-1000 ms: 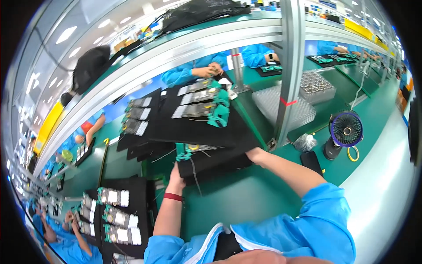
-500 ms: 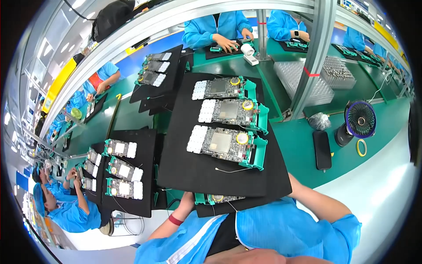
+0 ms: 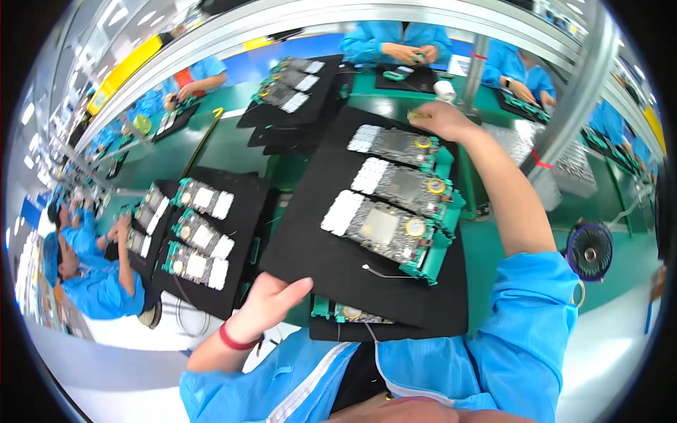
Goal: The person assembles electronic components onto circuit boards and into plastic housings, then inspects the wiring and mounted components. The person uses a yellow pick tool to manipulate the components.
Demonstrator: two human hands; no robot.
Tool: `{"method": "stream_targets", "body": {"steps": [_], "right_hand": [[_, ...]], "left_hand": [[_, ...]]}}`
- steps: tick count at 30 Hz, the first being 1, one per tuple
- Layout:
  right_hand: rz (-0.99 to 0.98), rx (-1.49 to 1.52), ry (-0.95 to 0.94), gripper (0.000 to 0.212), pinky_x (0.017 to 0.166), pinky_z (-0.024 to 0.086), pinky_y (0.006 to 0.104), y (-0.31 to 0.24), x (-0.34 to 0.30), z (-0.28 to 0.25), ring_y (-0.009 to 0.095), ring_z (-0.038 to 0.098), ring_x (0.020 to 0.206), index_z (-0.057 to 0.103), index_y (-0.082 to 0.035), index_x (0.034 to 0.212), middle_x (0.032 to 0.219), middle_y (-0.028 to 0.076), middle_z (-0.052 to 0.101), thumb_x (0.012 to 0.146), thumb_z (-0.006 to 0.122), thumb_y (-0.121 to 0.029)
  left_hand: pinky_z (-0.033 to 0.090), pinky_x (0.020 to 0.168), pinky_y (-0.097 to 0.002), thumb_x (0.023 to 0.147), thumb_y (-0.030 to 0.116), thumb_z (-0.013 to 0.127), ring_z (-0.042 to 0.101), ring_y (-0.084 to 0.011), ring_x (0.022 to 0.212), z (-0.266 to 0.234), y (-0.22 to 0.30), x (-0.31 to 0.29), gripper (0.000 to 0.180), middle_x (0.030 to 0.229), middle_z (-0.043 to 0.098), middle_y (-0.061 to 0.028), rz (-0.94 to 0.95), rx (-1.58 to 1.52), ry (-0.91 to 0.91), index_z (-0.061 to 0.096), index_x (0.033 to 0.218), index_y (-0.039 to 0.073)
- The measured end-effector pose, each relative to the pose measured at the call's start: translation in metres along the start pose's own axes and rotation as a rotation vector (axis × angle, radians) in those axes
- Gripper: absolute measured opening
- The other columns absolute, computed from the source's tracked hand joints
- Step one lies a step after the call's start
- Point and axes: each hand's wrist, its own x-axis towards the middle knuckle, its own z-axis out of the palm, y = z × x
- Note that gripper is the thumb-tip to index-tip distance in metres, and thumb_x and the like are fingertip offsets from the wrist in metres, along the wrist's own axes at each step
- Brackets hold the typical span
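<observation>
A black foam board (image 3: 317,247) lies over another black board (image 3: 423,333) close to my body. On the upper board, several grey circuit boards with white pads, round yellow-ringed parts and green plastic frames sit in a column, among them the nearest circuit board (image 3: 381,227). My left hand (image 3: 271,307) grips the board's near left edge, thumb on top and fingers hidden underneath. My right hand (image 3: 444,121) reaches across to the far edge and is closed on it, something yellowish at its fingertips. A loose white cable (image 3: 384,273) trails off the nearest circuit board. Part of another green-framed circuit board (image 3: 352,312) shows below.
To the left, another black board (image 3: 226,299) carries similar circuit boards. A further loaded stack (image 3: 321,92) stands at the back. A metal post (image 3: 571,92) rises at right, near clear plastic trays (image 3: 508,148) and a fan (image 3: 590,252). Co-workers in blue sit around.
My right hand has moved from the board's near right side to its far edge. My left hand has come out onto the near left edge. The upper board has turned slightly clockwise; the view has shifted.
</observation>
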Motion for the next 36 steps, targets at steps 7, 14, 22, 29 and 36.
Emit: {"method": "stream_targets", "body": {"steps": [7, 14, 22, 29, 36], "right_hand": [[-0.07, 0.046, -0.068, 0.054, 0.068, 0.046, 0.0391, -0.004, 0.004, -0.01, 0.027, 0.064, 0.078, 0.068, 0.0, 0.086, 0.082, 0.017, 0.066, 0.085, 0.066, -0.054], [0.49, 1.034, 0.09, 0.042, 0.078, 0.053, 0.0317, -0.043, -0.109, -0.047, 0.017, 0.068, 0.089, 0.065, 0.0, 0.112, 0.101, 0.006, 0.072, 0.096, 0.06, -0.038], [0.662, 1.447, 0.58, 0.039, 0.067, 0.056, 0.0296, -0.141, -0.259, -0.027, 0.017, 0.069, 0.086, 0.058, -0.006, 0.122, 0.102, 0.007, 0.069, 0.099, 0.056, -0.038], [0.135, 0.756, -0.834, 0.023, 0.066, 0.051, 0.0306, -0.212, -0.343, 0.009, 0.018, 0.064, 0.073, 0.066, -0.009, 0.105, 0.082, 0.007, 0.067, 0.097, 0.058, -0.029], [0.27, 0.618, -0.275, 0.017, 0.066, 0.049, 0.0317, -0.173, -0.279, -0.026, 0.014, 0.058, 0.07, 0.065, -0.003, 0.094, 0.075, 0.009, 0.062, 0.091, 0.067, -0.019]], "left_hand": [[0.051, 0.057, -0.0284, 0.104, 0.04, 0.039, 0.069, -0.0235, 0.064, -0.006, 0.001, 0.013, 0.048, 0.078, 0.07, -0.0157, -0.177, -0.752, -0.094, 0.059, 0.114, -0.003], [0.042, 0.106, -0.0396, 0.102, 0.049, 0.04, 0.054, -0.0284, 0.126, -0.051, 0.049, 0.079, 0.066, 0.14, 0.053, -0.0149, 0.341, -1.065, -0.283, 0.038, 0.143, -0.002], [0.037, 0.112, -0.049, 0.09, 0.051, 0.064, 0.046, -0.0365, 0.133, -0.024, 0.052, 0.126, 0.074, 0.146, 0.042, -0.0248, 0.671, -1.18, -0.034, 0.039, 0.145, 0.008], [0.051, 0.085, -0.0342, 0.083, 0.023, 0.076, 0.06, -0.0229, 0.107, -0.03, 0.068, 0.255, 0.061, 0.121, 0.062, -0.0118, 0.16, -0.07, 0.217, 0.053, 0.136, 0.001], [0.051, 0.08, -0.0301, 0.093, 0.03, 0.063, 0.066, -0.016, 0.086, -0.021, 0.094, 0.213, 0.035, 0.09, 0.072, -0.01, 0.53, 0.537, 0.038, 0.071, 0.108, 0.0]]}}
